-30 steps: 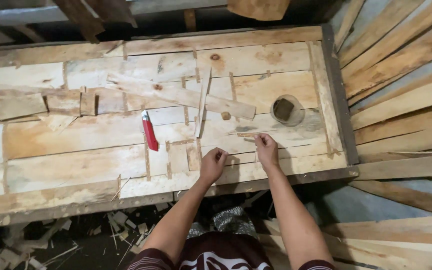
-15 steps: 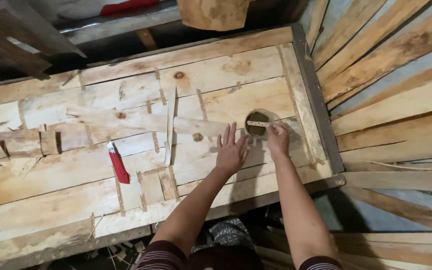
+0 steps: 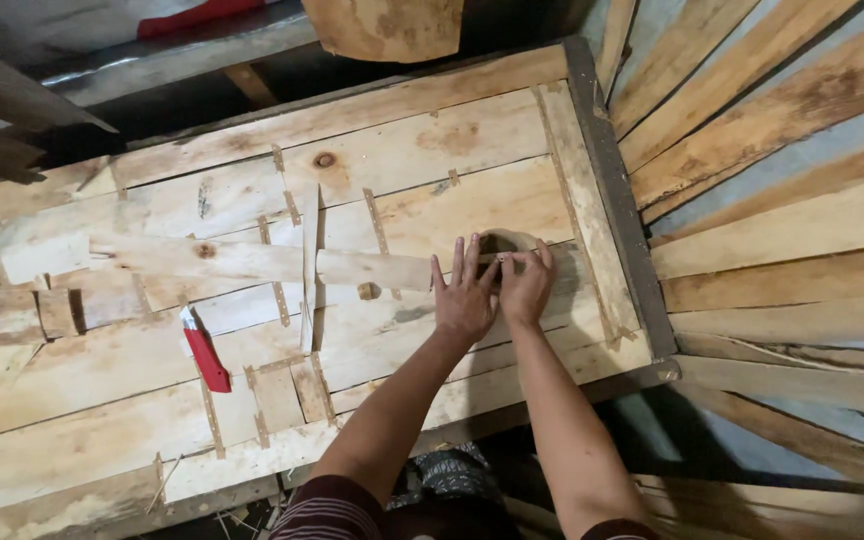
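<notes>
— Rough pale planks make up your workbench, with loose boards fanned out past its right edge. What sits by your hands?

— Your left hand lies flat, fingers spread apart and pressed on the wood, just beside a round hole in the top. Your right hand touches the left one, its fingertips pinched together on a thin sliver of wood lying across the hole's rim.

— And around you?

— A long flat strip runs leftward from your left fingers, crossed by a narrow upright slat. A red-handled cutter lies well apart to the left, near short offcuts. A dark rail borders the bench just right of your right hand. Your hands cover most of the hole; its depth cannot be told.
</notes>
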